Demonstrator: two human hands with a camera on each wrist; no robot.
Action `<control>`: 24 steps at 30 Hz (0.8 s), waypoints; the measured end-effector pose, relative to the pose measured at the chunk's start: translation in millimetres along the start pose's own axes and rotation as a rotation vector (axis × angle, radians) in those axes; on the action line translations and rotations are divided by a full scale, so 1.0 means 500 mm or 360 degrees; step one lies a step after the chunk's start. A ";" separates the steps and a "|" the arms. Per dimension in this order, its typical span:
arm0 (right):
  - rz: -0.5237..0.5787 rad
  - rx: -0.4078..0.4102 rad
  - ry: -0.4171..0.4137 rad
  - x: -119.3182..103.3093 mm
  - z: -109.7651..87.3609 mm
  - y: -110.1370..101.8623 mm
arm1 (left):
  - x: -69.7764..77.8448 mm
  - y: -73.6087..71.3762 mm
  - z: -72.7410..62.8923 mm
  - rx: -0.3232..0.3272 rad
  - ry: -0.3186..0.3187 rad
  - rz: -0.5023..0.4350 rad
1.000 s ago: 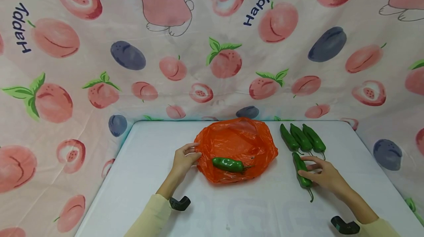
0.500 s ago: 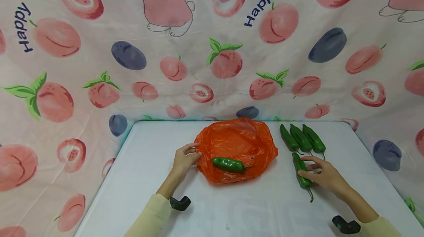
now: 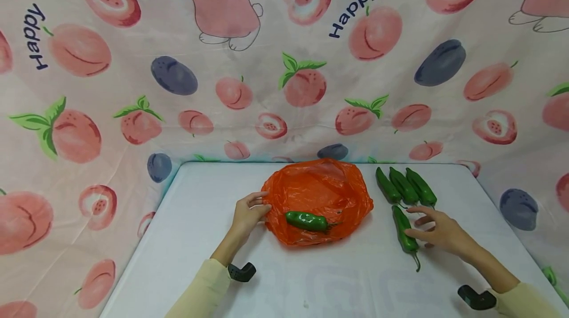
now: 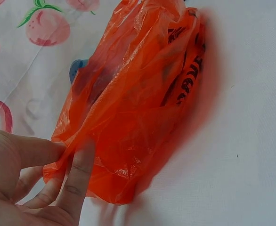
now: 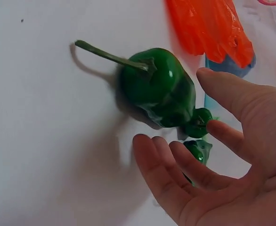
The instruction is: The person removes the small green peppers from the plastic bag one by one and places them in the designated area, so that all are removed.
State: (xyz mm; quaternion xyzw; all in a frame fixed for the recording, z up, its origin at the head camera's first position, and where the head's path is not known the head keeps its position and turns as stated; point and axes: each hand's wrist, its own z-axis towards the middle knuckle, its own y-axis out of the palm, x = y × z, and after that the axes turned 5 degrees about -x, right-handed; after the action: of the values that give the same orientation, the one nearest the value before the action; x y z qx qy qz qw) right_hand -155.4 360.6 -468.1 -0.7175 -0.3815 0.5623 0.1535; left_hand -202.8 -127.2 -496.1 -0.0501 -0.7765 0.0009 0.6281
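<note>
My left hand pinches the left rim of an orange plastic bag; the left wrist view shows the bag's film between thumb and fingers. A green chili pepper lies on its side inside the bag's mouth. To the right, my right hand is beside a single green pepper lying lengthwise on the table, stem toward me. In the right wrist view, the thumb and fingers are spread apart around this pepper, with a gap between them and its skin.
Behind the single pepper, three more green peppers lie side by side near the back edge of the white table. A fruit-printed cloth hangs behind and at both sides. Black cameras sit at both wrists.
My right hand has drawn slightly right and opened away from the single pepper, which stays in place. My left hand and the bag have not moved.
</note>
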 end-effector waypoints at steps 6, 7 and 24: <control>-0.0122 -0.0022 -0.0040 -0.006 -0.005 -0.012 | 0.002 0.001 0.001 -0.0009 -0.0003 0.0006; -0.0155 -0.0014 -0.0056 -0.007 -0.006 -0.013 | 0.004 0.001 0.001 -0.0007 -0.0010 0.0009; -0.0503 0.0300 -0.0345 -0.032 -0.006 0.001 | 0.004 0.003 0.001 0.0000 -0.0022 0.0022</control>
State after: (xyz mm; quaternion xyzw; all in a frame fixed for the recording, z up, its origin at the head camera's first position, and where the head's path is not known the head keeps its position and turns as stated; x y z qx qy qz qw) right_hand -153.7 349.1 -456.5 -0.5664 -0.4493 0.6383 0.2643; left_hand -203.3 -125.4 -494.4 -0.0555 -0.7804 0.0056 0.6228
